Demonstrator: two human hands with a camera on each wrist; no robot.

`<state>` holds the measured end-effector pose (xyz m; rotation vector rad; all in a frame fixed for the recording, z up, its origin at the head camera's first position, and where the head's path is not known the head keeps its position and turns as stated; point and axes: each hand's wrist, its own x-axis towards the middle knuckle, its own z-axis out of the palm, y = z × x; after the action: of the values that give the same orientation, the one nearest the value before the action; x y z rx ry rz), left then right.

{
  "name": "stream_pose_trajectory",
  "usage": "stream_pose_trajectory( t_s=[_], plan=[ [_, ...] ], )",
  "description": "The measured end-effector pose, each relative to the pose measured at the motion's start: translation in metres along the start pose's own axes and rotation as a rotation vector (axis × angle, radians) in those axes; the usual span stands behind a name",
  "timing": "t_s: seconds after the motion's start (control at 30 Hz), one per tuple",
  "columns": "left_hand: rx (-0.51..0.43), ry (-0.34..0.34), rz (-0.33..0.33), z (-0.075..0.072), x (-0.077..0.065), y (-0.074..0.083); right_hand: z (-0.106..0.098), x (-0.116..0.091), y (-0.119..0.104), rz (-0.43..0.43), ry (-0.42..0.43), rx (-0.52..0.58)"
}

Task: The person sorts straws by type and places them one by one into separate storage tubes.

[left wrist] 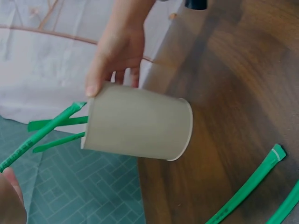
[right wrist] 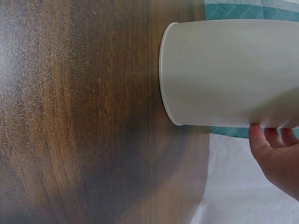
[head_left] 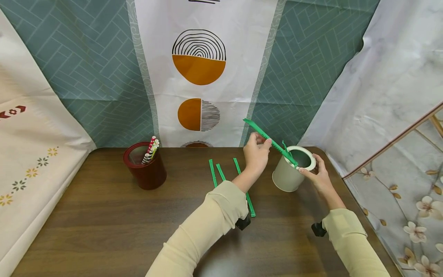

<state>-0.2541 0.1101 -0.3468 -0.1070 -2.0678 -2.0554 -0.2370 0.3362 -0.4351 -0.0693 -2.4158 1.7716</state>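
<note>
My left hand (head_left: 257, 154) pinches a long green paper-wrapped straw (head_left: 264, 134) near its middle. The straw slants down, its lower end at the rim of a cream-coloured canister (head_left: 286, 175). Fingers and thumb of my right hand (head_left: 320, 177) grip that canister at its rim and side. In the left wrist view, other green wrapped straws (left wrist: 60, 142) stick out of the canister's mouth beside the held one. The right wrist view has the canister's smooth side (right wrist: 229, 72) with my right fingertips (right wrist: 257, 133) against it.
Several green wrapped straws (head_left: 252, 207) lie on the brown wooden table (head_left: 104, 227), partly hidden by my left forearm. Further left stands a dark red canister (head_left: 147, 175) with patterned sticks (head_left: 151, 150) in it. A patterned cloth (head_left: 207, 88) hangs behind the table.
</note>
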Motion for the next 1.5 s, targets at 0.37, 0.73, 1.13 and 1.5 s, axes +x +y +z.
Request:
stream_pose_trajectory(
  t_s=[0.37, 0.73, 1.13, 1.5],
  plan=[
    [0.039, 0.04, 0.025, 0.012, -0.009, -0.011, 0.001, 0.0, 0.001, -0.008, 0.012, 0.015],
    [0.017, 0.065, -0.024, 0.025, -0.015, -0.025, 0.002, -0.001, -0.001, -0.031, 0.013, 0.048],
    [0.199, -0.042, -0.021, 0.029, -0.023, -0.03, 0.002, -0.002, -0.001, -0.037, 0.025, 0.04],
    [0.426, -0.19, -0.026, 0.034, -0.022, -0.027, 0.002, -0.002, -0.001, -0.028, 0.018, 0.013]
  ],
)
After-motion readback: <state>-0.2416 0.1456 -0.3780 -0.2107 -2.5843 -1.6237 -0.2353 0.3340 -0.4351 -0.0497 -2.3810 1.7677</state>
